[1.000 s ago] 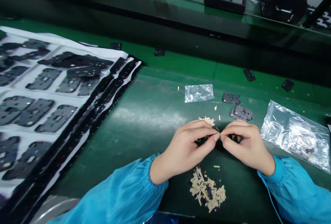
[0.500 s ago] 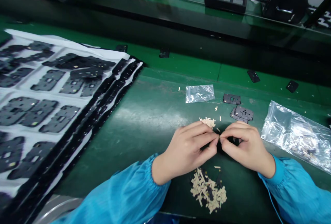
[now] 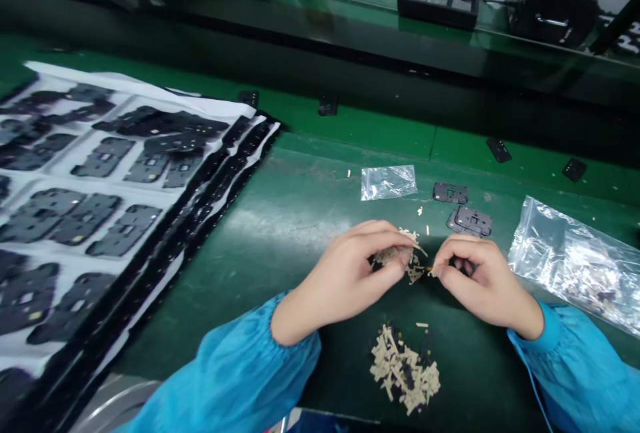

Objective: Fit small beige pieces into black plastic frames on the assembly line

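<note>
Left hand [image 3: 360,270] has drawn away, curled, hold unclear; right hand [image 3: 477,280] pinches a scrap [image 3: 431,272], best lightly, inside the desk's [image 3: 230,266] front edge

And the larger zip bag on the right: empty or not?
Not empty: small pieces show through the larger zip bag's clear plastic.

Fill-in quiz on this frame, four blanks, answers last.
The bare left hand and bare right hand emerge from fabric sleeves coloured ____.
The pile of small beige strips lies on a bench top coloured ____.
The large clear plastic bag lies nearer the ____ hand.
The white compartmented tray holding flat dark plates lies to the person's ____.
Missing words: blue; green; right; left.
</note>
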Tool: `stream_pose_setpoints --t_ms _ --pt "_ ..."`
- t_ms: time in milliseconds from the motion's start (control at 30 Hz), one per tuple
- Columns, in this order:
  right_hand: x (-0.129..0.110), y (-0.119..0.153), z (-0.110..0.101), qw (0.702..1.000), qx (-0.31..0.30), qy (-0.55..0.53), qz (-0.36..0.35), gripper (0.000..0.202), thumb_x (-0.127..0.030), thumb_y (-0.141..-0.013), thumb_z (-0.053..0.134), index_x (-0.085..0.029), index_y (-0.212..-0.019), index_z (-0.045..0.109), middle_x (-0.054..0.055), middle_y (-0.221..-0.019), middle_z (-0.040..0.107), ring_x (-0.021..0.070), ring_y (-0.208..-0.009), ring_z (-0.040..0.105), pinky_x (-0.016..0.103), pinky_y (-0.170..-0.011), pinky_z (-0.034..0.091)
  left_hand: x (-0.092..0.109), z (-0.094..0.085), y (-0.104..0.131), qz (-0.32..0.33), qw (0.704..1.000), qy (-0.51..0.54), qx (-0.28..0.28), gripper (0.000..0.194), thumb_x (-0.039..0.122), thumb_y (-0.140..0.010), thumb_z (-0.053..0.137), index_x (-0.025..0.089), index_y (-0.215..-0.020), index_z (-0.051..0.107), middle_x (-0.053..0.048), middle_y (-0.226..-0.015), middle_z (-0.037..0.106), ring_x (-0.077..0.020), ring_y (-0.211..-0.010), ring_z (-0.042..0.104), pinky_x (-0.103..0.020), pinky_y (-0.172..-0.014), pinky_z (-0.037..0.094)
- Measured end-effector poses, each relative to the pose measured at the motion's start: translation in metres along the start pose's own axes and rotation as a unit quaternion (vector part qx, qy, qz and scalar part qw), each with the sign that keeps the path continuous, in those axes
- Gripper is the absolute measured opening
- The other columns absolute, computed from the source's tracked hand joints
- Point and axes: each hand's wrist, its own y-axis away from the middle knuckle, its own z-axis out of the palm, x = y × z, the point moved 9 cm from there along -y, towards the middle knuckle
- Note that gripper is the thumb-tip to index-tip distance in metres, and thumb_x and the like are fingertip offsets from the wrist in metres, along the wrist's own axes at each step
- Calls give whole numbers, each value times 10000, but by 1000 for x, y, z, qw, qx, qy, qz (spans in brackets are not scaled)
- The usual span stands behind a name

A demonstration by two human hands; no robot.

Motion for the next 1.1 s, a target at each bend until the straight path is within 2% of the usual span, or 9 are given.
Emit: stream_pose_setpoints --t_ms 67,167,333,500,733,833,967,1100 --pt "-1 0 3 1000 -24 -4 1 183 -78 -819 549 -210 -742 649 -15 -730 639 150 -674 563 280 -599 395 8 13 0 -1 989 129 -67 187 192 -921 590 205 -957 773 -52 -931 749 -192 -856 690 -317 -773 557" --pt "-5 0 9 998 -55 -11 -4 187 -60 -801 534 -211 -729 617 -25 -706 608 149 -679 548 280 -616 387 12 27 2 -22 971 204 -125 162 156 -896 611 194 -885 768 -26 -830 741 -166 -762 674 -288 -712 549" --pt "-6 1 14 996 -83 -22 0 171 -60 -787 541 -211 -730 599 -28 -713 586 142 -665 526 280 -617 374 7 33 4 -58 961 227 -146 125 141 -863 618 182 -820 728 -7 -769 719 -155 -726 641 -263 -677 524" --pt "-6 1 17 994 -104 -31 1 165 -62 -786 540 -210 -728 585 -31 -718 583 137 -654 513 277 -614 367 10 37 5 -38 959 216 -177 131 124 -863 609 186 -870 724 -5 -821 714 -146 -743 635 -259 -703 511" --pt "-7 1 21 993 -120 -14 -11 184 -32 -743 539 -207 -686 543 -47 -672 541 130 -645 494 275 -629 364 13 42 8 -26 953 226 -199 162 95 -864 596 181 -829 728 2 -781 690 -137 -714 629 -247 -683 502" --pt "-3 1 16 996 -94 2 1 167 -51 -768 570 -210 -720 595 -42 -704 577 129 -650 514 270 -615 375 8 41 7 -41 958 220 -177 154 127 -878 605 182 -827 740 0 -766 696 -142 -709 629 -252 -673 499" --pt "-5 1 -9 996 33 86 0 75 -144 -827 668 -217 -813 674 -20 -765 641 163 -718 578 295 -654 419 0 26 3 -49 979 185 -71 161 146 -895 608 183 -834 752 -7 -801 722 -146 -745 659 -257 -690 499" --pt "-17 6 -5 986 49 153 -47 117 -207 -935 627 -209 -893 736 12 -841 732 199 -768 638 346 -737 462 6 16 4 -2 992 125 -7 135 168 -911 626 183 -863 751 -4 -822 728 -145 -766 663 -271 -728 497"
